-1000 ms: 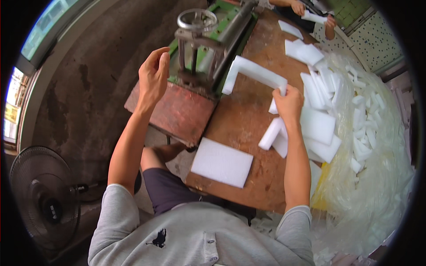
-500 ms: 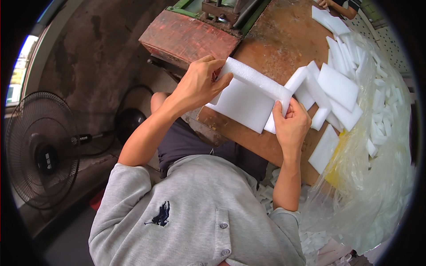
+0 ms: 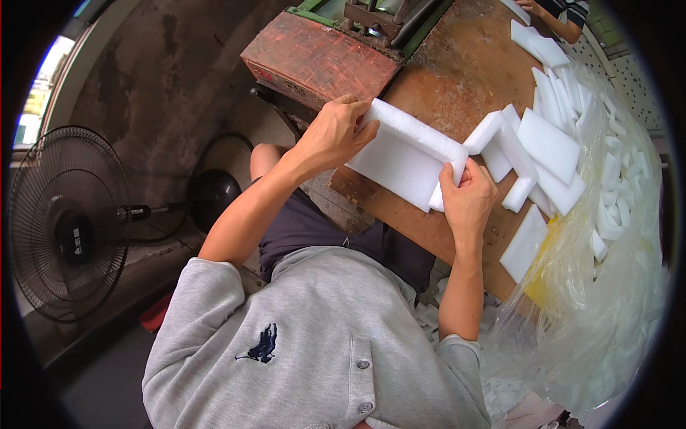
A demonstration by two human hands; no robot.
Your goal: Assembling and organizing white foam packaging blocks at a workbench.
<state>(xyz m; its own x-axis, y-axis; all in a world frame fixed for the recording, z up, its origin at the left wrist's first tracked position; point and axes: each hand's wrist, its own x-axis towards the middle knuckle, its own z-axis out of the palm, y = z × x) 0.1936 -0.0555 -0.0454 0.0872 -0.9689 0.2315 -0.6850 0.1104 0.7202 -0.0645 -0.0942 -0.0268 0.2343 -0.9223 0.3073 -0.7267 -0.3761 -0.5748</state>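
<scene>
My left hand [image 3: 334, 134] pinches the far left corner of a white foam frame [image 3: 420, 131] between thumb and fingers. At its right corner my right hand [image 3: 468, 199] grips the same piece, thumb on top. The frame has a long bar with a short arm turned toward me at the right end; its left end is partly hidden by my left hand. A flat white foam sheet [image 3: 396, 174] lies inside and against the frame, over the table's near edge. Just right of my right hand rests another angled foam frame [image 3: 509, 146].
Several flat foam sheets [image 3: 549, 145] lie on the right of the wooden table [image 3: 457, 75]. Beside them is a clear plastic bag [image 3: 572, 286] of white foam pieces. A reddish block on a green machine [image 3: 321, 57] stands far left. A fan [image 3: 71, 229] is at left; another person's hand [image 3: 527, 6] shows far right.
The foam frame has come down closer to the flat sheet, and the gap between them looks smaller. Both hands keep their grip. The view has shifted slightly.
</scene>
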